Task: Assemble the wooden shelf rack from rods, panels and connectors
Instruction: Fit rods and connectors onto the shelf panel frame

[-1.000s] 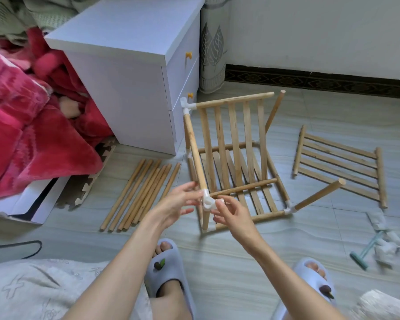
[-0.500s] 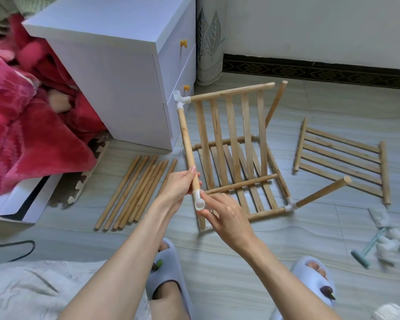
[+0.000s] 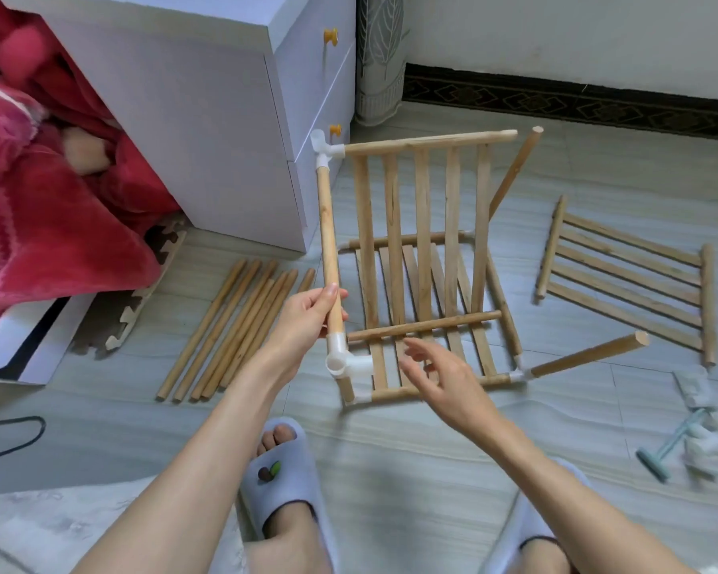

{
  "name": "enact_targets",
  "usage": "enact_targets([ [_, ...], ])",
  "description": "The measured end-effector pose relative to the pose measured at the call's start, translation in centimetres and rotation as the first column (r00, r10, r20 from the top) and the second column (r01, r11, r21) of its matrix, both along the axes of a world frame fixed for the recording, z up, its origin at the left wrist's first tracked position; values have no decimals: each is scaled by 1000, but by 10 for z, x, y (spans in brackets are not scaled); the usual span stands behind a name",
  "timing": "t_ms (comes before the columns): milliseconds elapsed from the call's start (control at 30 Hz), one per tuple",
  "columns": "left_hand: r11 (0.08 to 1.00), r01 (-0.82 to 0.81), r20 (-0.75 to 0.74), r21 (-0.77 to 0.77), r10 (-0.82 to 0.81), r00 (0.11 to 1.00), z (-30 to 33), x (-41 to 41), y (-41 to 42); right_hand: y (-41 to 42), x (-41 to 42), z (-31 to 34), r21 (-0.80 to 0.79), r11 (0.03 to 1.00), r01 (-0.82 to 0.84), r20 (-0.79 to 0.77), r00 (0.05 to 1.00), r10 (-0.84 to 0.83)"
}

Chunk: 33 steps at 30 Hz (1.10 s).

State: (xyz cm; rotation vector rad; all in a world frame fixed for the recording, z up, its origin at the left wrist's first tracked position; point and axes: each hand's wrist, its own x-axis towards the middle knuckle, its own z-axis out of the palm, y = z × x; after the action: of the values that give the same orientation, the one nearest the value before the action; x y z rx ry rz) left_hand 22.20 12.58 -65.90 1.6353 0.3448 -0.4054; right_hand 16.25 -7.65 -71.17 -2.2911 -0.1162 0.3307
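The half-built rack (image 3: pixel 415 263) stands on the floor just right of the white cabinet (image 3: pixel 208 118), with loose rods (image 3: pixel 233 329) to its left, a spare slatted panel (image 3: pixel 626 279) lying well apart on the right, and open floor near the slippers (image 3: pixel 278 474). The left hand (image 3: pixel 303 325) grips the upright rod (image 3: pixel 328 246) just above the white connector (image 3: pixel 343 360). The right hand (image 3: pixel 444 379), pinching that connector half a second ago, has let go and now hovers beside it with fingers spread and relaxed.

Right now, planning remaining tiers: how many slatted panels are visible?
3: upright panel mid-scene, flat panel beneath it, loose panel on the floor, right.
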Motion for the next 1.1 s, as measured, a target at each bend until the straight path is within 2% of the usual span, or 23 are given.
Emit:
enact_targets([
  [133,997,-60,55,-54,63,996,-8,2,4,-8,34,-38,-300,949,-97,-56,995,84],
  [267,984,-146,107,-106,158,982,-13,2,5,6,68,-69,-530,813,-243,-58,966,251],
  [333,976,-174,110,-135,189,976,-14,2,4,16,80,-83,-590,758,-277,-67,953,296],
  [500,974,-155,121,-168,176,977,-20,6,6,32,84,-111,-598,713,-366,-161,926,341],
  [633,975,-136,124,-178,160,979,-22,8,8,34,91,-119,-631,704,-325,-147,942,302],
  [733,980,-123,132,-155,144,981,-22,9,6,35,99,-119,-672,663,-331,-142,936,323],
  [900,987,-111,113,-116,124,986,-22,12,8,30,93,-97,-693,636,-341,-90,915,393],
  [1100,990,-107,87,-92,115,990,-18,14,11,10,60,-37,-645,640,-418,-14,843,537],
])
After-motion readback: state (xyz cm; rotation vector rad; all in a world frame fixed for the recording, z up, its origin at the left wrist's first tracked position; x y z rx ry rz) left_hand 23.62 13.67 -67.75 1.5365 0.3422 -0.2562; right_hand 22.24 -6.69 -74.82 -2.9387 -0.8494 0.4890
